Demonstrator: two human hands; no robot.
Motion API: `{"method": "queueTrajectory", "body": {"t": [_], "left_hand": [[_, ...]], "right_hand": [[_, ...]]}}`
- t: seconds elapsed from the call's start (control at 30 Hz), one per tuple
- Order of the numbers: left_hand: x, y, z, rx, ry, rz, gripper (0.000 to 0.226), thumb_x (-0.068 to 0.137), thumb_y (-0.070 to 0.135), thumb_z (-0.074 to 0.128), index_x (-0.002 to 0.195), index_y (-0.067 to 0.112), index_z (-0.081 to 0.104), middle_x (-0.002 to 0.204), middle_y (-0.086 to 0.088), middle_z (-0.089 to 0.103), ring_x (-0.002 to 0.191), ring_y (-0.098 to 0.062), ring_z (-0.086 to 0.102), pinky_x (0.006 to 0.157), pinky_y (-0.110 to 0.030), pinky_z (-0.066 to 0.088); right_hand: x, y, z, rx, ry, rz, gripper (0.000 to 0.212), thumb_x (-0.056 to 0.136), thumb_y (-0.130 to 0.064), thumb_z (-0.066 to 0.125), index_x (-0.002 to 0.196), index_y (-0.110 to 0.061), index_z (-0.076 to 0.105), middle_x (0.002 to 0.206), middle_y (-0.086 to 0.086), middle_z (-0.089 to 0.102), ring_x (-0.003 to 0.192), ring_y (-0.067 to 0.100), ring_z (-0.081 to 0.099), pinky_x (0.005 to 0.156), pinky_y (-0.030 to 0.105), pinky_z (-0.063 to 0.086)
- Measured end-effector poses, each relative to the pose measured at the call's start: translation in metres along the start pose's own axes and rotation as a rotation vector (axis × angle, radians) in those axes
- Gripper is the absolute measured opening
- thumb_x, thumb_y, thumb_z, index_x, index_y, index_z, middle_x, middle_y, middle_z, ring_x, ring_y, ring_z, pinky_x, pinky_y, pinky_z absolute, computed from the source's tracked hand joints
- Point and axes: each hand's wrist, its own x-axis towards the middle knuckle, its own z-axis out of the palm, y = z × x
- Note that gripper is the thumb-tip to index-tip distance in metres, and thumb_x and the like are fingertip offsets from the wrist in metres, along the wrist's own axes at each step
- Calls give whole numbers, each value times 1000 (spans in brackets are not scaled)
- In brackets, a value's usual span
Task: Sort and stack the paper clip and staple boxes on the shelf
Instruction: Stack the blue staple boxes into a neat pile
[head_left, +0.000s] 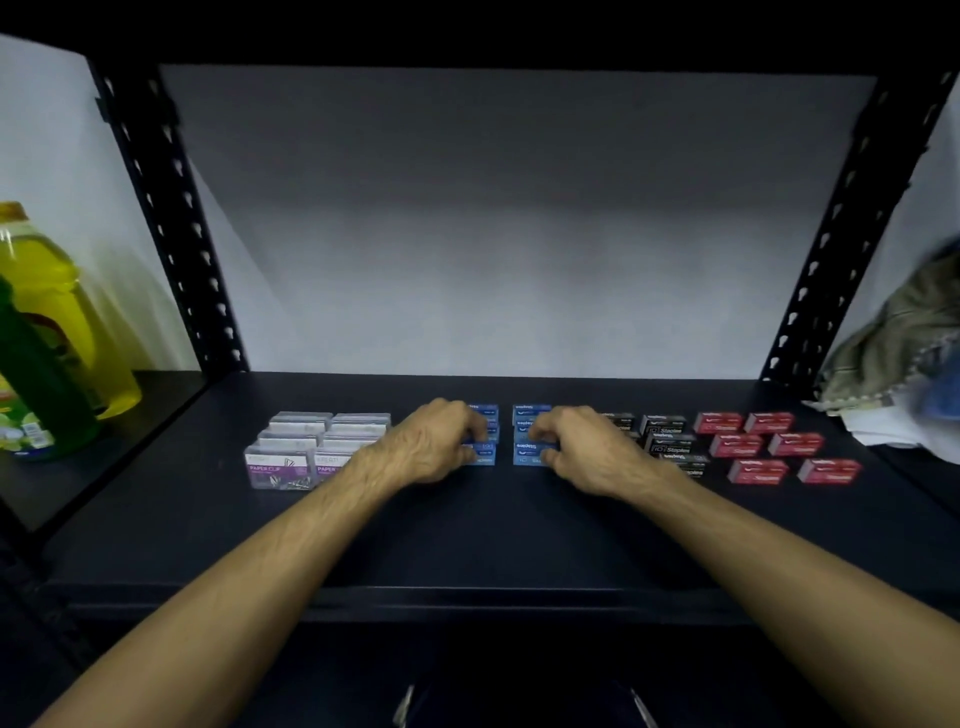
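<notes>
On the dark shelf (467, 535) stand rows of small boxes. Clear paper clip boxes (291, 457) sit at the left. Blue staple boxes fill the middle in two columns: a left column (485, 415) and a right column (530, 415). Black staple boxes (667, 439) come after them, and red staple boxes (774, 447) lie at the right. My left hand (431, 441) grips a blue box in the left column with curled fingers. Over at the right column, my right hand (582, 447) pinches the front blue box (527, 451).
A yellow bottle (57, 312) and a green bottle (36, 395) stand in the bay to the left. Crumpled cloth (904, 343) lies in the bay to the right. Black perforated uprights (171, 223) frame the shelf. A white wall closes the back.
</notes>
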Motion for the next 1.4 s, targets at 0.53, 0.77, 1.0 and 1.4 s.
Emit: {"method": "queueTrajectory", "body": {"t": [0.53, 0.77, 1.0, 1.4], "left_hand": [[-14, 7, -3, -58, -80, 48, 22, 88, 26, 70, 109, 23, 70, 92, 8, 66, 81, -8, 59, 65, -14, 38], [-15, 8, -4, -66, -89, 45, 22, 88, 25, 70, 111, 23, 70, 93, 9, 65, 83, -8, 60, 71, -17, 40], [-14, 7, -3, -69, -65, 53, 23, 88, 24, 70, 111, 22, 70, 90, 9, 63, 80, -7, 58, 65, -14, 37], [-13, 5, -2, -56, -56, 66, 24, 88, 25, 70, 112, 23, 70, 91, 9, 63, 80, -8, 58, 61, -10, 35]], "right_hand": [[-10, -6, 9, 91, -34, -76, 25, 94, -16, 62, 118, -19, 69, 114, 0, 69, 101, 15, 65, 87, 24, 49], [-9, -6, 10, 89, -30, -77, 24, 93, -19, 64, 116, -20, 69, 113, 1, 70, 100, 16, 65, 91, 32, 53], [-8, -4, 11, 103, -27, -77, 25, 93, -19, 64, 117, -19, 69, 111, 0, 69, 94, 14, 64, 85, 27, 52], [-7, -3, 12, 109, -22, -93, 24, 93, -19, 65, 116, -20, 69, 111, -3, 66, 91, 9, 59, 83, 22, 47]]}}
